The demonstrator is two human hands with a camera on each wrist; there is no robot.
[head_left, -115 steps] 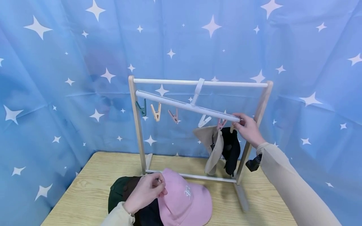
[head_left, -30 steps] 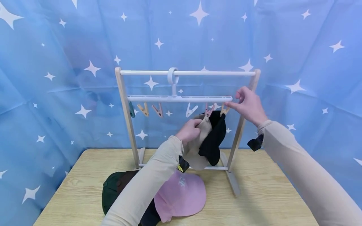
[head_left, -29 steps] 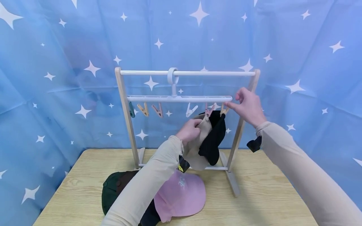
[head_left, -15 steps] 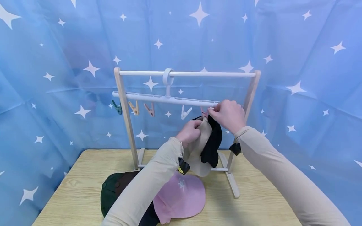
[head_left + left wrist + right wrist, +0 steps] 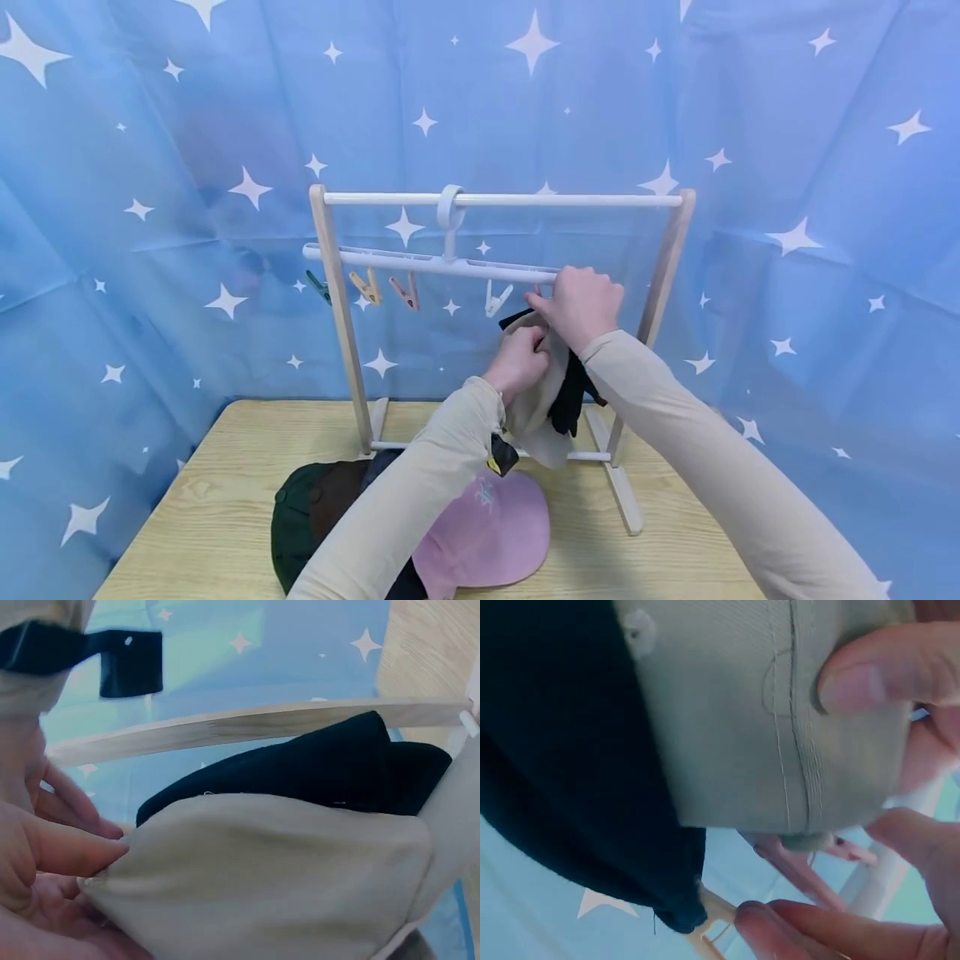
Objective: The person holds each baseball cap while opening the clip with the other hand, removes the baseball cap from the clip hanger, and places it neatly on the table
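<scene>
My left hand [image 5: 517,362] pinches the edge of a beige cap [image 5: 536,408] that hangs below the white clip hanger [image 5: 480,268]. Just above it, my right hand [image 5: 581,308] is at the hanger's right end. In the right wrist view its thumb and fingers are around the pink clothespin [image 5: 802,874] beside the cap's top button [image 5: 806,842]. A black cap [image 5: 572,396] hangs behind the beige one, its edge in a yellow clothespin [image 5: 709,911]. The hands hide much of both clothespins in the head view.
The hanger hooks on the top rail [image 5: 570,201] of a wooden-sided rack. Several clothespins, such as the white one [image 5: 497,297], dangle from it. On the table [image 5: 202,492] lie a pink cap [image 5: 502,533], a green cap [image 5: 292,525] and other dark caps. A starry blue curtain surrounds the table.
My right hand has moved left and down from the hanger's right end to the pink clothespin. The hanger now tilts down rightward. My left hand has risen from the table caps to the beige cap.
</scene>
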